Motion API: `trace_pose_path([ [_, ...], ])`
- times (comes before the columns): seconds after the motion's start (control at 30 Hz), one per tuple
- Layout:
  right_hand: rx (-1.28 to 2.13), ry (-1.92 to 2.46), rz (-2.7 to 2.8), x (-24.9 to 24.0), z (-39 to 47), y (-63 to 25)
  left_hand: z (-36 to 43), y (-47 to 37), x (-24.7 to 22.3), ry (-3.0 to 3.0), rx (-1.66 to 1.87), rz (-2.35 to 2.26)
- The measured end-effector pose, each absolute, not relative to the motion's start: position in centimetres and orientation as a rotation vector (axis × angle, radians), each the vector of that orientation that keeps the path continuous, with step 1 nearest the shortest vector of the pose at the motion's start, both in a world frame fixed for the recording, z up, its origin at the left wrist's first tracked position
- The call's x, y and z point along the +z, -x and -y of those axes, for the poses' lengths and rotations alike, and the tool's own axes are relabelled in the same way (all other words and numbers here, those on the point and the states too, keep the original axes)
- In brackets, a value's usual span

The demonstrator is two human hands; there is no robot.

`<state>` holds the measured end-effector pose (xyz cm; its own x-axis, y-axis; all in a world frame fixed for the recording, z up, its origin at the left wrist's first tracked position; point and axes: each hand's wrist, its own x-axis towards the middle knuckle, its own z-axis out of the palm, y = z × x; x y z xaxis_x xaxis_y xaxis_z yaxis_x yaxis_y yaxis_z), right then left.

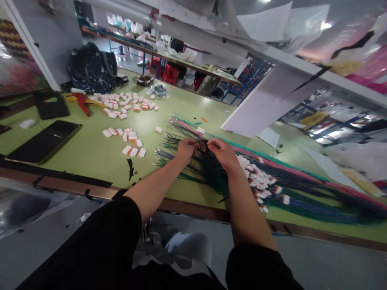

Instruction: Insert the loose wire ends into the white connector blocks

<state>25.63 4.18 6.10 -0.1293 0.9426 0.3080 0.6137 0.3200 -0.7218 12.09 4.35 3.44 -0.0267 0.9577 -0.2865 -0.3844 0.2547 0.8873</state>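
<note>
Stretching across most of the view, one green bench (181,106) carries everything close by; its near edge (193,207) crosses below the person's hands. One pale upright panel (248,100) bounds the working room on the right, beyond the hands. Long wires (317,183), too many to count, run rightward, their tips fanned to the left. One phone (44,141) lies near the left front edge. Behind it sits one dark patterned bag (92,68), its contents hidden. White connectors form a rear cluster (121,100), too overlapped to count, a smaller front cluster (130,137), and a pile (256,177) among the wires. The right hand (222,153) has its grip clamped on one tape roll (203,145), above the wires; the left hand (186,150) has its fingertips together just beside it, whatever they pinch too small to tell. One red-and-yellow tool (81,101) touches the rear cluster. One shallow tray (143,83) holds something indistinct; one clear bag (159,90) holds something bluish. Green surface separates the front cluster from the wire tips, with one lone connector (159,129) between.
</note>
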Motion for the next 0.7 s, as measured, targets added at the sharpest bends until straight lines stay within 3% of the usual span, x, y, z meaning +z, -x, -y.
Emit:
trace_pose_path([
  [0.37,0.075,1.427,2.139,5.1,-5.6,-24.4,-3.9,-11.8,4.1,-0.874,1.148,-1.071],
  [0.7,0.021,1.597,2.107,5.5,-4.8,-24.0,-2.9,-10.3,5.9,-1.052,1.034,-1.016],
])
